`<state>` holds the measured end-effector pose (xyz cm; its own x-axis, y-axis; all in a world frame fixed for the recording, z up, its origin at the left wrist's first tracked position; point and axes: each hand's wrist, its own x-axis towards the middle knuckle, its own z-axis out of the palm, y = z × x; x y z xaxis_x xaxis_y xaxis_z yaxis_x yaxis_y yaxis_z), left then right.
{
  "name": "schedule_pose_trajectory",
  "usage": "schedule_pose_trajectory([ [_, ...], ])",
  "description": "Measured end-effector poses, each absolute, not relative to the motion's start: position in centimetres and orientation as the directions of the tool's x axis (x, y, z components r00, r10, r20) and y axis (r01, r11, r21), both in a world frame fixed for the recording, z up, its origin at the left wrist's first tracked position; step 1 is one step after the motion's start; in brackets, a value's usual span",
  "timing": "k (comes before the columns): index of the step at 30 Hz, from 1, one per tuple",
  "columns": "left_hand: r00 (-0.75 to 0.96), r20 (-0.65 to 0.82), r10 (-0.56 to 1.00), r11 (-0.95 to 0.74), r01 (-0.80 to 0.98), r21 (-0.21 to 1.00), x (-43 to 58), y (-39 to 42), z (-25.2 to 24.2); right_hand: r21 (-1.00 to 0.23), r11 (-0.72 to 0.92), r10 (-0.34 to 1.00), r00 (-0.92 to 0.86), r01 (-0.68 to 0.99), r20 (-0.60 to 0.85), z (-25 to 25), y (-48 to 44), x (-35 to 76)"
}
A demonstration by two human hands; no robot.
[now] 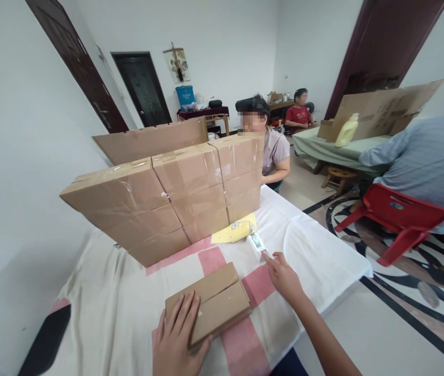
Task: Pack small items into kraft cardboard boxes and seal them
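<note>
My left hand lies over the left end of a flat brown cardboard box, fingers spread on its lid and thumb along its near side. My right hand reaches out past the box. Its fingertips close on the near end of a small white item with a greenish printed face, whose kind I cannot make out. Just beyond that item lies a yellow patterned piece, at the foot of a wall of stacked, taped cardboard boxes.
A pink and white cloth covers the table. A black flat object lies at the left edge. Behind the boxes sits a person; another sits on a red chair at right, near a yellow bottle.
</note>
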<state>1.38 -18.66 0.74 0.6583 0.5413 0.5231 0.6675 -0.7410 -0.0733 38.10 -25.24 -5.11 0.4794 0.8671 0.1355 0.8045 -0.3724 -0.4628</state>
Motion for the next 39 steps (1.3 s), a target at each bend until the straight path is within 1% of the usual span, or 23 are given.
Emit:
schedule_pose_trajectory([
  [6, 0.666, 0.530, 0.525, -0.736, 0.668, -0.111, 1.1, -18.3, 0.4, -0.478, -0.391, 0.832, 0.524, 0.787, 0.183, -5.0, -24.9, 38.1],
  [11, 0.677, 0.523, 0.518, -0.738, 0.663, -0.128, 1.0, -18.2, 0.1, -0.448, -0.345, 0.844, 0.482, 0.825, 0.237, -5.6, -25.0, 38.3],
  [13, 0.681, 0.520, 0.515, -0.740, 0.659, -0.130, 1.0, -18.2, 0.1, -0.443, -0.354, 0.838, 0.490, 0.824, 0.242, -6.0, -25.2, 38.5],
  [15, 0.682, 0.519, 0.516, -0.741, 0.659, -0.129, 0.9, -18.2, 0.1, -0.481, -0.370, 0.821, 0.522, 0.795, 0.231, -6.3, -25.2, 38.6],
  [16, 0.682, 0.520, 0.515, -0.743, 0.658, -0.127, 0.9, -18.2, 0.1, -0.524, -0.363, 0.813, 0.536, 0.771, 0.226, -6.5, -25.2, 38.6],
  [18, 0.679, 0.528, 0.509, -0.747, 0.654, -0.122, 1.0, -18.2, 0.2, -0.643, -0.331, 0.786, 0.578, 0.690, 0.217, -6.7, -24.7, 38.5],
  [20, 0.674, 0.537, 0.507, -0.748, 0.654, -0.114, 1.1, -18.2, 0.4, -0.773, -0.317, 0.731, 0.661, 0.550, 0.171, -6.7, -24.0, 38.3],
  [22, 0.666, 0.536, 0.519, -0.743, 0.661, -0.103, 1.3, -18.4, 0.8, -0.893, -0.299, 0.675, 0.736, 0.335, 0.049, -6.6, -23.0, 38.2],
  [24, 0.658, 0.523, 0.542, -0.734, 0.673, -0.086, 1.5, -18.8, 1.3, -0.959, -0.255, 0.670, 0.737, 0.124, -0.083, -6.5, -22.2, 38.2],
  [26, 0.650, 0.507, 0.566, -0.727, 0.684, -0.066, 1.7, -19.2, 1.8, -0.978, -0.207, 0.696, 0.702, -0.004, -0.150, -6.6, -21.6, 38.3],
  [30, 0.643, 0.472, 0.603, -0.716, 0.697, -0.035, 1.9, -19.7, 2.5, -0.986, -0.131, 0.726, 0.666, -0.108, -0.169, -7.0, -21.2, 38.4],
  [34, 0.642, 0.456, 0.616, -0.717, 0.697, -0.012, 1.9, -19.7, 2.5, -0.983, -0.062, 0.733, 0.661, -0.171, -0.162, -7.1, -21.6, 38.4],
  [39, 0.640, 0.452, 0.621, -0.720, 0.694, 0.007, 1.8, -19.6, 2.4, -0.978, -0.066, 0.758, 0.628, -0.197, -0.178, -6.7, -21.8, 38.1],
])
